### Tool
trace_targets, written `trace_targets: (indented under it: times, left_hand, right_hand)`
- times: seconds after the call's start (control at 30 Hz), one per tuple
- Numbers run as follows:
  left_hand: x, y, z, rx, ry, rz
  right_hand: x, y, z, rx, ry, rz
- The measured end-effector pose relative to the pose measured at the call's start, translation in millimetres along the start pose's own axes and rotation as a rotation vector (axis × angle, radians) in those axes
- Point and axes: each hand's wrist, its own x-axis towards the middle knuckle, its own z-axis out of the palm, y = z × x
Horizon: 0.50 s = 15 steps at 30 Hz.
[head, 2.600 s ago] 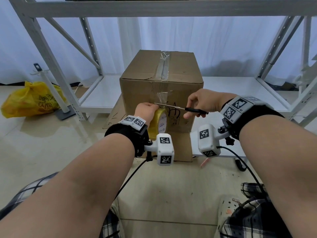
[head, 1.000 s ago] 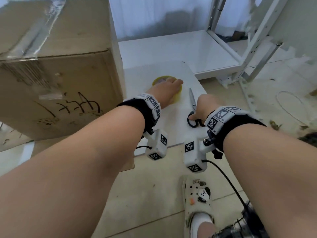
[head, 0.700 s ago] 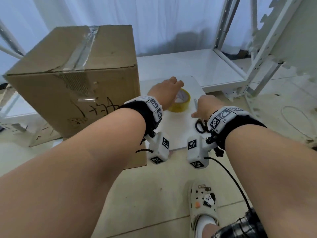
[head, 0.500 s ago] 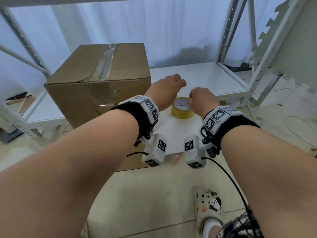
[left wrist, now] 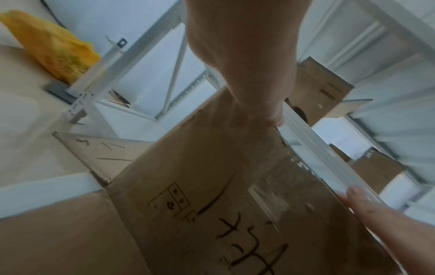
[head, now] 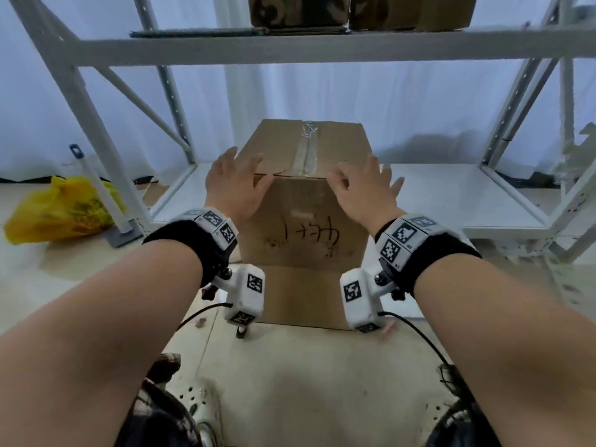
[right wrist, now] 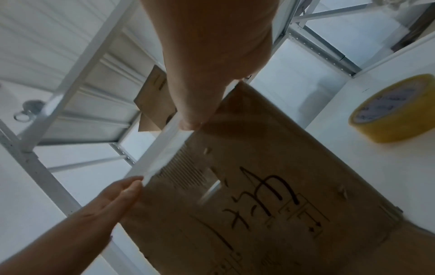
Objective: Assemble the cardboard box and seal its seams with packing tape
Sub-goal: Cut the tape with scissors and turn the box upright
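Note:
A brown cardboard box [head: 303, 227] stands upright in front of me, with black handwriting on its front face. A clear tape strip [head: 306, 153] runs along its closed top seam and down over the front edge. My left hand [head: 237, 180] is open with spread fingers at the top front left corner, its thumb on the edge [left wrist: 275, 121]. My right hand [head: 364, 185] is open likewise at the top front right corner. The yellow tape roll [right wrist: 395, 113] lies flat on a white board to the box's right. No scissors are in view.
The box stands on a flat cardboard sheet [head: 300, 295] inside a white metal rack [head: 290, 50]. More boxes [head: 354, 11] sit on the upper shelf. A yellow bag [head: 61, 208] and a white post [head: 100, 188] are on the floor at left. A low white shelf [head: 451, 195] lies at right.
My hands let go of the tape roll and scissors on the white board, then moved left, empty, to the box's top front edge. My view swung back onto the box.

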Motion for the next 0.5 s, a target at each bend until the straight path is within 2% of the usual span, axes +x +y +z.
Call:
trace_targets:
  times: [0.07, 0.1, 0.27, 0.37, 0.5]
  left_hand:
    - [0.0, -7.8, 4.6, -0.155, -0.126, -0.095]
    - [0.9, -9.9, 8.1, -0.213, -0.137, -0.114]
    - [5.9, -2.6, 8.9, -0.138, 0.069, -0.1]
    - [4.7, -7.0, 14.8, -0.095, 0.104, -0.089]
    - [6.0, -14.9, 27.4, -0.024, 0.153, 0.035]
  right_hand:
    - [2.0, -3.0, 5.0, 0.023, 0.0, -0.024]
    - [4.7, -5.9, 7.7, 0.023, 0.0, -0.033]
    - [11.5, -13.5, 14.8, -0.116, 0.071, -0.003]
    - [13.6, -23.8, 25.0, -0.265, 0.13, -0.078]
    - [10.5, -26.1, 49.4, -0.265, 0.238, -0.176]
